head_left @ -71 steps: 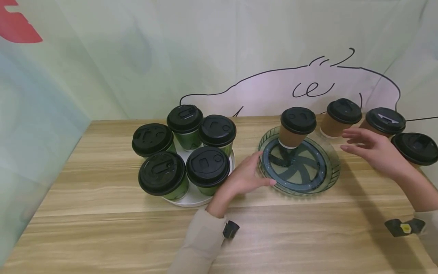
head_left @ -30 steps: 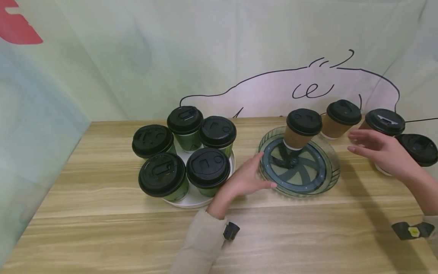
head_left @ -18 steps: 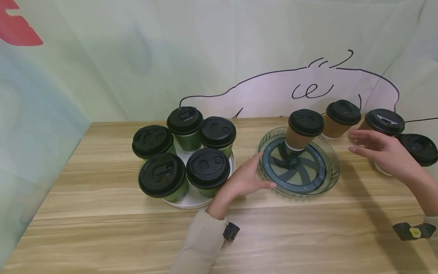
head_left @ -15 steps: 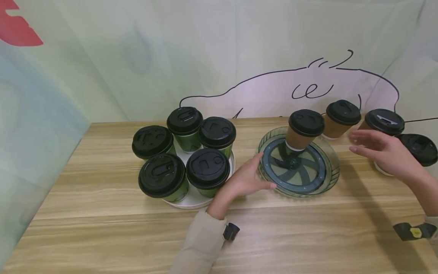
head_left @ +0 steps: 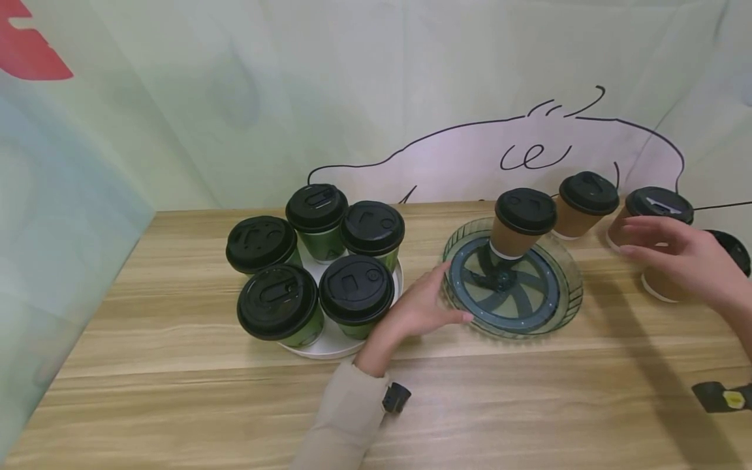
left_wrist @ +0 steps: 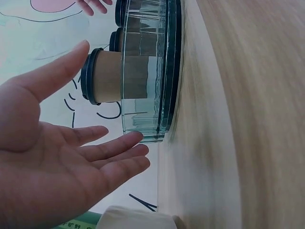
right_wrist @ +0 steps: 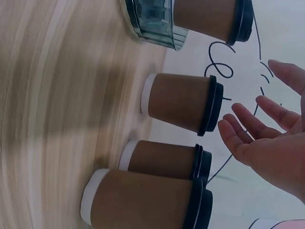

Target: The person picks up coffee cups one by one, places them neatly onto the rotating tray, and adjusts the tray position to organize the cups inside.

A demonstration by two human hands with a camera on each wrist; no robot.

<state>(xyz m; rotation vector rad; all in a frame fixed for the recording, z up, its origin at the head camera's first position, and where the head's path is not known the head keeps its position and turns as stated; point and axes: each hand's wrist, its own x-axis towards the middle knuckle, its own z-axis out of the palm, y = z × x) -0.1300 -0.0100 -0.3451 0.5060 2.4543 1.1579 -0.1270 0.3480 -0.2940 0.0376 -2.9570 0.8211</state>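
A clear, green-tinted round tray [head_left: 571, 294] with a blue ring in its base sits right of centre. One brown paper cup [head_left: 512, 238] with a black lid stands upright in its back part. My left hand [head_left: 418, 310] is at the tray's left rim, thumb and fingers spread and relaxed, gripping nothing. My right hand [head_left: 693, 258] hovers with loosely bent fingers and no object in it. Beyond and beneath it stand two lidded brown cups, the middle cup [right_wrist: 164, 160] and the nearest cup [right_wrist: 143, 200]; the hand partly hides both in the head view.
Another brown cup [head_left: 577, 215] stands just behind the tray's right side. On the left, several green cups [head_left: 305, 333] with black lids crowd a round white tray [head_left: 329, 353]. A printed cloth backdrop [head_left: 235, 117] rises along the far edge of the wooden table [head_left: 194, 391].
The cup in the clear tray has shifted a little to the right, along with the tray's spoked base. My right hand has drawn away to the right. The left hand has hardly moved.
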